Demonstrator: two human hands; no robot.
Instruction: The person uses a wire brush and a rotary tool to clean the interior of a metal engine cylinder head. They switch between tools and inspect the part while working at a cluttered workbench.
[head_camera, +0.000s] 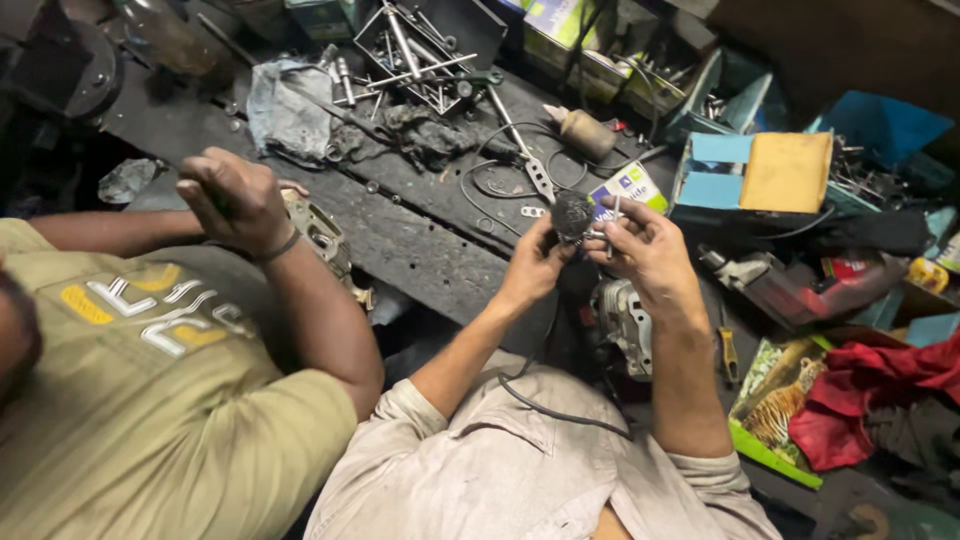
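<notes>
1. Hands up over the dark desk (420, 240), close together, with a small black dirty part (571, 214) between them.
2. Left hand (532, 268) just below and left of the part, fingers closed around its lower side.
3. Right hand (650, 255) just right of it, equally near, fingers pinched on a thin metal pin (611, 222) standing almost upright beside the part.
4. Black cable (545, 395) hanging down from the part toward the lap.
5. Other person's hand (232, 197) far left, curled shut, well apart.
</notes>
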